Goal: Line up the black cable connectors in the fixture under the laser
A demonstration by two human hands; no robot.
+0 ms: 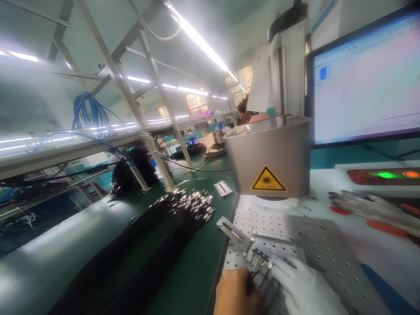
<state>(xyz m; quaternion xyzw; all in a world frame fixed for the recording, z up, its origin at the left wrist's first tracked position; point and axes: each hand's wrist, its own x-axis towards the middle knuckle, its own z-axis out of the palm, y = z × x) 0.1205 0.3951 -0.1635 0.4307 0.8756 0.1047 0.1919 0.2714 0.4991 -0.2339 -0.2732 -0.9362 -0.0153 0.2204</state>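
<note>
At the bottom of the head view, my bare left hand [236, 292] is closed, its fingers curled around thin black cables [265, 279]. My right hand [303, 284], in a white glove, comes in from the right with its fingertips closed at the cables' metal connectors [261, 261]. Both hands are at the near end of a small metal fixture [236, 235] on a perforated metal plate [331, 258]. The connectors lie against this fixture; exactly how they sit is too blurred to tell. My left fingertips are partly hidden.
A large bundle of black cables [183, 218] with metal ends lies on the green table [98, 232]. Behind the plate stands a metal housing [272, 153] with a yellow warning sign. To the right are a monitor [364, 83] and a grey glove [367, 205]. Another person sits beyond.
</note>
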